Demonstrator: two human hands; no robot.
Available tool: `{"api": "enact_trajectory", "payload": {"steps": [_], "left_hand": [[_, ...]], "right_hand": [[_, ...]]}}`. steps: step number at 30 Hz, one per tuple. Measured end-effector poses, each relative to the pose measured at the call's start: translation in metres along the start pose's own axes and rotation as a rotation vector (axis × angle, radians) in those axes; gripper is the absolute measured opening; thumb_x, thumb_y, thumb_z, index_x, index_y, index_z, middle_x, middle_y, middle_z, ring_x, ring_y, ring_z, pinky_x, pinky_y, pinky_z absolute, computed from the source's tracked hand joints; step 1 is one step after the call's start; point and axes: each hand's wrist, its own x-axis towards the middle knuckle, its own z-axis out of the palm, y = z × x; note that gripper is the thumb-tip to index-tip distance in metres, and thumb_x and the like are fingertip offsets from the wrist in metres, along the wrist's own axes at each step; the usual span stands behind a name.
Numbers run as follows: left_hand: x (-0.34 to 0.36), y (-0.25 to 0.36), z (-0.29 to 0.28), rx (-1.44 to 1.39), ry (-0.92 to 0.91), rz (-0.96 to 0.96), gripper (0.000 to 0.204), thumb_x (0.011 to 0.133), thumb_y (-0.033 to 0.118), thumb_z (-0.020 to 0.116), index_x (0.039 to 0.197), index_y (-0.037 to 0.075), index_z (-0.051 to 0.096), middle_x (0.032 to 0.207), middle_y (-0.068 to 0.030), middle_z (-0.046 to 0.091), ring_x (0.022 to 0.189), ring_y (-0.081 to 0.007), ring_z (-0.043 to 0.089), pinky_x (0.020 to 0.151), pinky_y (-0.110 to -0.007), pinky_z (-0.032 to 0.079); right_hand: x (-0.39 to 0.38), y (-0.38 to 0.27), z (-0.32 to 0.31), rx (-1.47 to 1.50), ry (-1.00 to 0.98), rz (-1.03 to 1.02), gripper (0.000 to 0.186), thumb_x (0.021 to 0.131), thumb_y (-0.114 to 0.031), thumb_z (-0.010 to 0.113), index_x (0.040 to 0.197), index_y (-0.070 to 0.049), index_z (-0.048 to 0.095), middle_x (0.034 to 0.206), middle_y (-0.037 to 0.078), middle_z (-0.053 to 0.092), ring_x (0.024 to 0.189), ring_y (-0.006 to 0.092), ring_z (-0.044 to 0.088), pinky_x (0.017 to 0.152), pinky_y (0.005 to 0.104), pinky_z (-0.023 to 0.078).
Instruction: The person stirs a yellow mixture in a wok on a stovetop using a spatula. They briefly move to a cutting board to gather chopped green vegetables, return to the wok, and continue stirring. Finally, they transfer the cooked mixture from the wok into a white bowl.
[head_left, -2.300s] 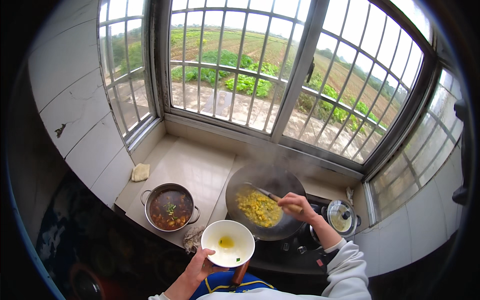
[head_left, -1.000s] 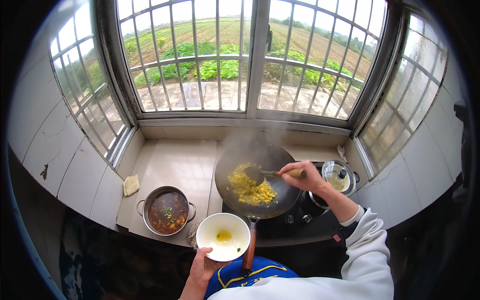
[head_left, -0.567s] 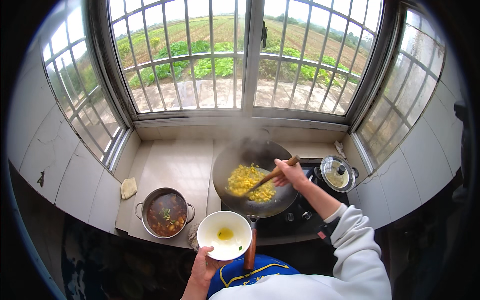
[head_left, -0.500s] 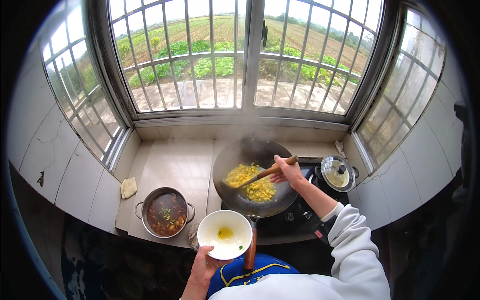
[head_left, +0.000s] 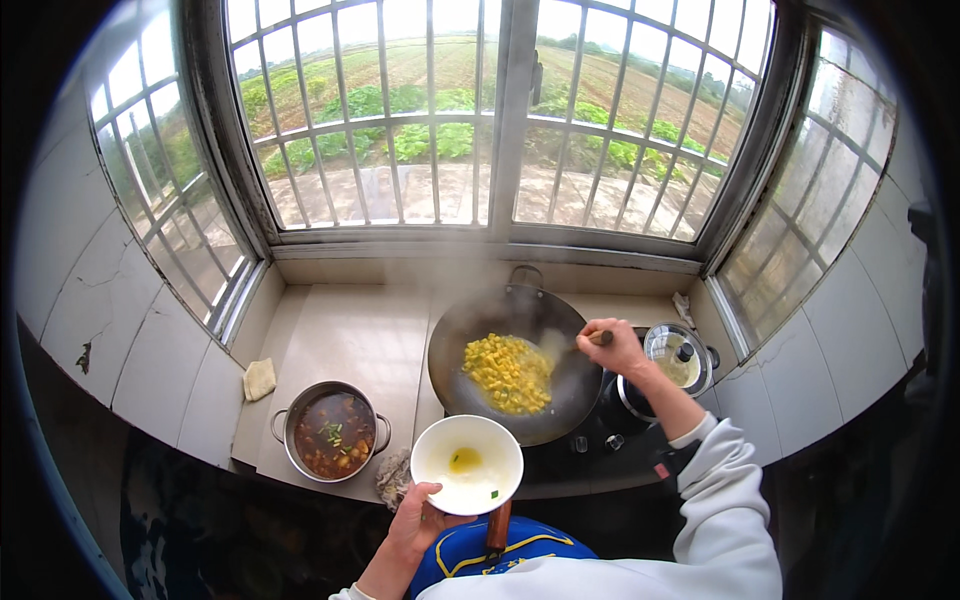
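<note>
My left hand (head_left: 424, 520) grips the rim of a white bowl (head_left: 436, 484), held in front of the wok. A little yellow liquid and a few green bits lie in the bowl. In my right hand (head_left: 617, 350), fingers wrapped round it, is the wooden handle of a spatula (head_left: 600, 338); its blade end is blurred by motion over the wok's right side. The dark wok (head_left: 572, 405) holds yellow chopped food, looking like scrambled egg (head_left: 508, 373), heaped in the middle. Steam rises from it. The wok's wooden handle (head_left: 498, 532) points toward me, partly behind the bowl.
Left on the counter stands a two-handled steel pot (head_left: 288, 440) of brown soup with green pieces. A crumpled rag (head_left: 394, 476) lies beside it, a folded cloth (head_left: 259, 379) by the left wall. A glass-lidded pot (head_left: 672, 345) stands right of the wok. Barred windows (head_left: 505, 240) rise behind.
My right hand has moved right and slightly down, drawing the spatula across to the wok's right side. The yellow food is gathered more closely. The bowl has shifted slightly right.
</note>
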Motion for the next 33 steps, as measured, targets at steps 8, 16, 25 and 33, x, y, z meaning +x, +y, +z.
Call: {"api": "enact_trajectory", "payload": {"steps": [8, 16, 25, 33], "left_hand": [[0.000, -0.004, 0.006, -0.013, -0.008, -0.033, 0.070, 0.092, 0.017, 0.059, 0.155, 0.005, 0.031, 0.146, -0.0235, 0.051, 0.126, -0.0428, 0.061, 0.089, -0.059, 0.062], [-0.011, -0.007, 0.003, -0.056, 0.097, -0.027, 0.075, 0.088, 0.021, 0.061, 0.154, 0.004, 0.032, 0.145, -0.0242, 0.052, 0.127, -0.0432, 0.060, 0.091, -0.060, 0.061], [-0.012, -0.006, 0.003, -0.074, 0.126, -0.008, 0.073, 0.088, 0.020, 0.060, 0.154, 0.004, 0.032, 0.144, -0.0249, 0.053, 0.125, -0.0443, 0.061, 0.089, -0.059, 0.062], [-0.014, -0.007, -0.002, -0.101, 0.131, 0.005, 0.072, 0.089, 0.019, 0.060, 0.154, 0.002, 0.032, 0.143, -0.0258, 0.053, 0.123, -0.0448, 0.062, 0.086, -0.059, 0.064]], "right_hand": [[-0.010, 0.008, 0.057, -0.022, -0.245, -0.620, 0.028, 0.088, -0.011, 0.067, 0.114, -0.018, 0.072, 0.104, 0.011, 0.067, 0.096, 0.0323, 0.068, 0.082, 0.0376, 0.056], [-0.086, -0.004, -0.006, -0.079, -0.012, -0.551, 0.021, 0.083, -0.010, 0.075, 0.104, -0.011, 0.072, 0.091, 0.009, 0.069, 0.077, 0.0290, 0.071, 0.066, 0.0364, 0.058], [-0.129, 0.002, 0.018, 0.297, 0.081, -0.260, 0.018, 0.085, 0.000, 0.073, 0.103, -0.003, 0.074, 0.086, 0.013, 0.072, 0.070, 0.0241, 0.072, 0.065, 0.0312, 0.057], [-0.127, -0.001, 0.026, 0.217, 0.139, -0.335, 0.018, 0.085, 0.001, 0.073, 0.103, -0.002, 0.073, 0.091, 0.015, 0.073, 0.078, 0.0275, 0.072, 0.070, 0.0324, 0.058]]}}
